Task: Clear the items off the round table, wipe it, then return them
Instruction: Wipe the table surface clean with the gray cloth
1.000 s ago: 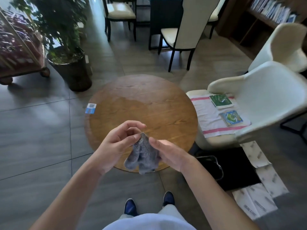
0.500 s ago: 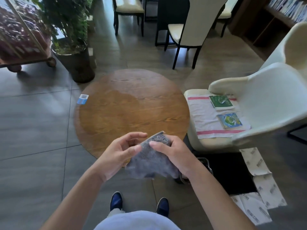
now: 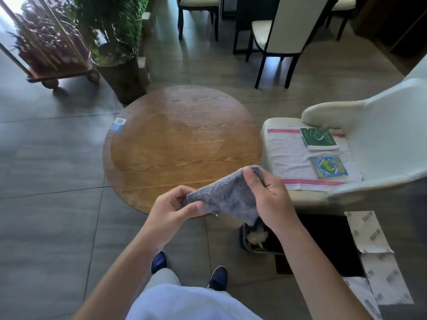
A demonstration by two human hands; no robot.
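A grey cloth is stretched between both hands above the near edge of the round wooden table. My left hand pinches its lower left end and my right hand grips its upper right end. The tabletop carries only a small blue and white card at its left rim. On the white armchair to the right lies a white towel with red stripes, with a green book and a blue book on it.
A small bin with white paper stands on the floor below my right hand, beside a black mat. A potted plant stands behind the table's left side. Dining chairs stand beyond it.
The bunched cloth has been spread out between my hands, the right hand rising and moving right. The view shifted back and right, bringing the bin into sight.
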